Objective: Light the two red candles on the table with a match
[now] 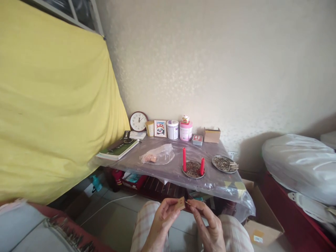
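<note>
My left hand (166, 214) grips a small tan matchbox (180, 203) between thumb and fingers, above my lap. Close beside its right end, my right hand (206, 220) pinches a thin matchstick (187, 203) between thumb and index finger. The match tip is very near the box; whether they touch, I cannot tell. Beyond my hands on the table, two red candles (184, 159) stand upright, one taller, on a metal plate (193, 177) covered with dark bits. To its right, another metal plate (214, 167) holds a heap of matchsticks (224, 163).
The low table (162, 176) wears a clear plastic cover. On it lie a crumpled plastic bag (160, 154) and a green book (118, 149). A clock (139, 121), tins (172, 130) and a cardboard box (212, 135) line the wall. A yellow curtain (57, 98) hangs left.
</note>
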Demonstrator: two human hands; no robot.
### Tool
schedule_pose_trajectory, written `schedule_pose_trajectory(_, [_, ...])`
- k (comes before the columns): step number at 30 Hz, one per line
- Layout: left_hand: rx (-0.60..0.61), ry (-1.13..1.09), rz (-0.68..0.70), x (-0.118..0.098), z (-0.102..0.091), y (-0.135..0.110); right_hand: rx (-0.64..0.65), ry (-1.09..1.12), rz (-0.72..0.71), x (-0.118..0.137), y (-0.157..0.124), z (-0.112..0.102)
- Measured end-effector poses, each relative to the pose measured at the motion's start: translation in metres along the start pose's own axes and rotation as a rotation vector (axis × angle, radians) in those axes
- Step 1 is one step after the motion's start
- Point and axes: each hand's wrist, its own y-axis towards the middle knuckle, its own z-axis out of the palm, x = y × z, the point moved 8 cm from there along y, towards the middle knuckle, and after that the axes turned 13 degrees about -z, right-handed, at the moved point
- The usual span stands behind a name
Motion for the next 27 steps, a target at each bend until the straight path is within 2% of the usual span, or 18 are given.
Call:
schedule_pose_trajectory(5, [-0.025,0.007,0.007,0.000,-0.006,-0.001,0.038,0.014,-0.062,0.007,0.003,0.008])
schedule_pose_trajectory(12, [-0.037,-0.033,-0.024,0.001,-0.007,0.000,0.130,0.012,-0.073,-0.006,-0.005,0.012])
schedule_pose_trajectory(17, [-0.081,-0.002,-0.008,-0.002,-0.009,0.000,0.133,-0.012,-0.061,-0.009,-0.006,0.011])
schedule_pose_trajectory(27, [-0.069,-0.050,0.002,0.008,-0.011,0.007,0.139,0.006,-0.090,-0.010,-0.005,0.013])
